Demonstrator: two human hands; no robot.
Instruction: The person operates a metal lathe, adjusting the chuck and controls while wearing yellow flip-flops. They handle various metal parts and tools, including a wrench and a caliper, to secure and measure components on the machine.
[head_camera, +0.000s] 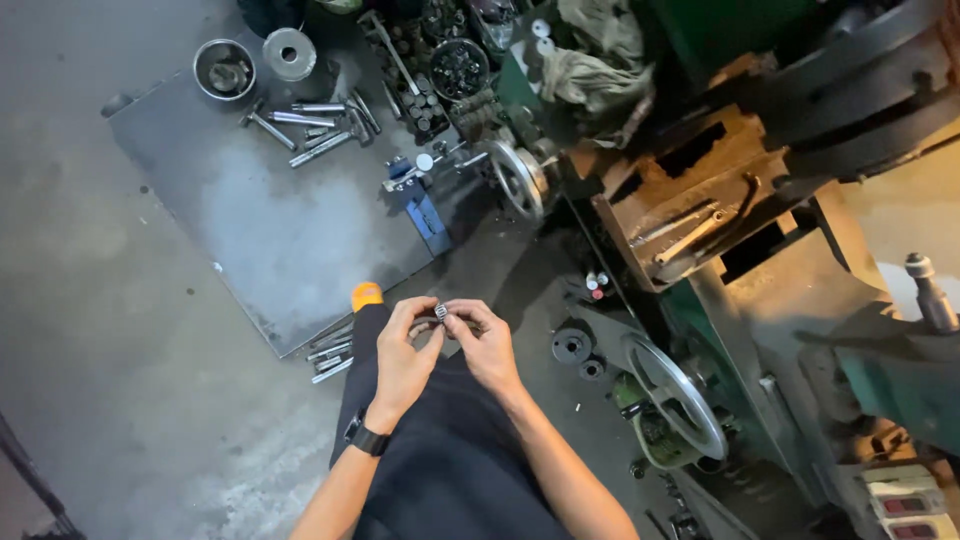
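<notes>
Near the bottom, both forearms rise over dark trousers, a black watch (367, 439) on the left wrist. The left hand (402, 352) and right hand (486, 345) meet at the fingertips, pinched narrowly on a small threaded metal piece (441, 311) held between them above the knee. It seems mid-handling: whether anything has been fitted on it is too small to tell. Just left, loose steel rods (330, 355) lie on the concrete by an orange shoe tip (366, 295). To the right stands a green lathe with a handwheel (680, 398). Farther off, a steel floor plate (270, 230) carries more turned bars (310, 125) and a metal bowl (224, 69).
</notes>
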